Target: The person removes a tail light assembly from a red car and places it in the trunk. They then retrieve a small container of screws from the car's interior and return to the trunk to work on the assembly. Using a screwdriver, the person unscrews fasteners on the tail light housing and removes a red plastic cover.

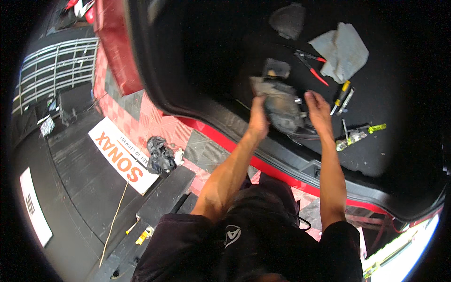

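Dusty grey part (283,107) between left hand (259,117) and right hand (319,110), set apart! Left's nearer, at its edge; right's grip, can't tell. Long axis slants far-left to near-right.

The floor (199,149) has red and gray squares, and on the left there are silver bars (56,66), a big flat black panel (70,155), a long white sign (112,150) and a smaller white sign (36,211), while bright white light (416,246) shines at the bottom right.
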Demonstrator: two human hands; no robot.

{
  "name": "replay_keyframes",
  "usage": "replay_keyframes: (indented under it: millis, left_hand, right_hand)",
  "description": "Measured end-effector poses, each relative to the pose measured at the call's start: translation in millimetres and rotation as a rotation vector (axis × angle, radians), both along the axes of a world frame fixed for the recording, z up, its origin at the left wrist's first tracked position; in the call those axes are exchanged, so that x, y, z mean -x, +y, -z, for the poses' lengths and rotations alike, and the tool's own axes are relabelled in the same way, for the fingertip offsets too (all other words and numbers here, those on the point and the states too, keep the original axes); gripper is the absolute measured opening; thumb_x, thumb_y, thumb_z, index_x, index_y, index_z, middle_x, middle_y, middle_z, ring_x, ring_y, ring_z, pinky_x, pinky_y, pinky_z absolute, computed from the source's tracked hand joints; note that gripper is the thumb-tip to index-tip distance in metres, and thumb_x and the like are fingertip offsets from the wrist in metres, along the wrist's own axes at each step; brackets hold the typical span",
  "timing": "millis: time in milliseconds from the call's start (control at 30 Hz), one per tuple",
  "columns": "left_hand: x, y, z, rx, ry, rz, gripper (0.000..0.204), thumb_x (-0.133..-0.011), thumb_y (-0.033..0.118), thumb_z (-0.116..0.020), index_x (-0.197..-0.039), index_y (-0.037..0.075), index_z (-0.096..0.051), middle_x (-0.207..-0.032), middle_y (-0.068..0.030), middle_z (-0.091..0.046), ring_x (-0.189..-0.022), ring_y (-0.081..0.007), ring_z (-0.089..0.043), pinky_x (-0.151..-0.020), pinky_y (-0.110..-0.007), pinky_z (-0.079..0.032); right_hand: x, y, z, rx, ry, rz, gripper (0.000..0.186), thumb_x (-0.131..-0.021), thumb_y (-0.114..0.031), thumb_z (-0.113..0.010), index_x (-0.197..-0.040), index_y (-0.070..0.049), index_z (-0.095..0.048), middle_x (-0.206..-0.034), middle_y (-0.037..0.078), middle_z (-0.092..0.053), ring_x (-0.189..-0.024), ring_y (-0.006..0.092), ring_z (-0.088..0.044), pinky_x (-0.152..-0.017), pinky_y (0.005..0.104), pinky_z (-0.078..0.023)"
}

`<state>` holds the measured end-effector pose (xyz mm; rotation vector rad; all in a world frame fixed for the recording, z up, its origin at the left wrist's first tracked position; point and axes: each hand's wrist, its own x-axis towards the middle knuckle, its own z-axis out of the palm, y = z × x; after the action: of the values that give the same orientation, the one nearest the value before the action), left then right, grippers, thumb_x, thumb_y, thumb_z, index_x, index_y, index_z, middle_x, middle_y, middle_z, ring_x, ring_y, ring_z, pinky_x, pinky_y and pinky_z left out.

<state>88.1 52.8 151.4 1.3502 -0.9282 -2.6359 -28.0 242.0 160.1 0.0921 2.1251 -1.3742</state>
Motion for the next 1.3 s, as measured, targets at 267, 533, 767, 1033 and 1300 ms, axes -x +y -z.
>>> replay_keyframes:
  millis: [267, 533, 767, 1033, 1300]
  left_hand:
    - [59, 39, -35, 0.536, -0.372, 0.282, 0.106, -0.092, 0.062, -0.069, -0.159, -0.006, -0.024, -0.159, -0.0259, -0.041, -0.145, -0.0329, -0.044, -0.112, -0.044, -0.044]
    - [21, 1, -47, 0.151, -0.183, 0.366, 0.095, -0.092, 0.045, -0.074, -0.164, 0.01, -0.025, -0.157, -0.0157, -0.048, -0.141, -0.037, -0.049, -0.104, -0.067, -0.045]
    - [-32, -25, -30, -0.047, -0.256, 0.125, 0.043, -0.099, 0.026, -0.047, -0.139, 0.01, -0.049, -0.14, -0.0176, -0.055, -0.124, -0.0401, -0.057, -0.104, -0.062, -0.047]
    - [-7, -23, -25, 0.04, -0.099, 0.289, 0.044, -0.102, 0.029, -0.044, -0.138, 0.004, -0.049, -0.14, -0.0175, -0.056, -0.121, -0.0382, -0.059, -0.103, -0.057, -0.049]
    - [21, -10, 12, 0.047, -0.202, 0.343, 0.056, -0.111, 0.035, -0.048, -0.156, 0.005, -0.037, -0.149, -0.0168, -0.054, -0.134, -0.0381, -0.055, -0.112, -0.057, -0.045]
  right_hand:
    - [12, 9, -48, -0.08, -0.06, -0.023, 0.079, -0.102, -0.056, -0.06, -0.149, 0.007, -0.051, -0.153, 0.025, -0.054, -0.144, 0.0317, -0.048, -0.12, 0.0379, -0.034]
    - [-24, -2, -54, 0.02, 0.081, -0.08, 0.071, -0.09, -0.028, -0.084, -0.147, 0.002, -0.055, -0.142, 0.02, -0.062, -0.133, 0.0263, -0.057, -0.113, 0.0373, -0.043]
    - [-66, -13, -52, -0.265, -0.074, -0.269, 0.139, -0.057, -0.048, -0.101, -0.161, 0.005, -0.026, -0.162, 0.03, -0.037, -0.152, 0.0391, -0.036, -0.125, 0.0442, -0.031]
    - [-64, -6, -46, -0.435, 0.248, -0.269, 0.127, -0.053, -0.052, -0.1, -0.152, 0.003, -0.044, -0.144, 0.026, -0.054, -0.137, 0.0429, -0.05, -0.116, 0.0497, -0.041]
    - [-55, -22, -20, -0.566, 0.533, -0.222, 0.122, -0.055, -0.045, -0.1, -0.149, 0.003, -0.039, -0.148, 0.026, -0.047, -0.143, 0.0421, -0.041, -0.121, 0.0549, -0.027]
